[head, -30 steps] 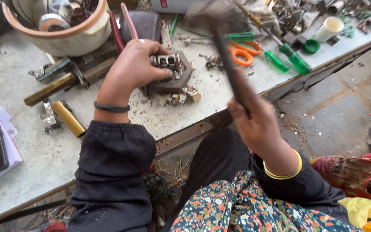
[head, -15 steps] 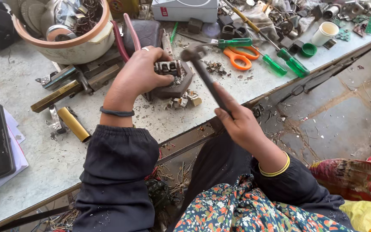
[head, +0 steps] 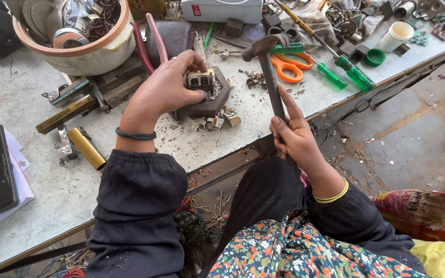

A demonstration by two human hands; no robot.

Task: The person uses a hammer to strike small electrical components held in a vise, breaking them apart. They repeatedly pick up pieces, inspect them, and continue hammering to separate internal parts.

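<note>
Left hand (head: pixel 163 92) grips a small metal block (head: pixel 200 80) on a dark anvil plate (head: pixel 209 105); right hand (head: pixel 293 135) is closed around a hammer (head: pixel 269 72) above the desk (head: pixel 37 170).

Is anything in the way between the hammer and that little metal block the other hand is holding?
Nothing visible. The hammer head hangs just right of the metal block, with open air between. The left hand grips the block's left side and top; the right hand holds the handle.
</note>
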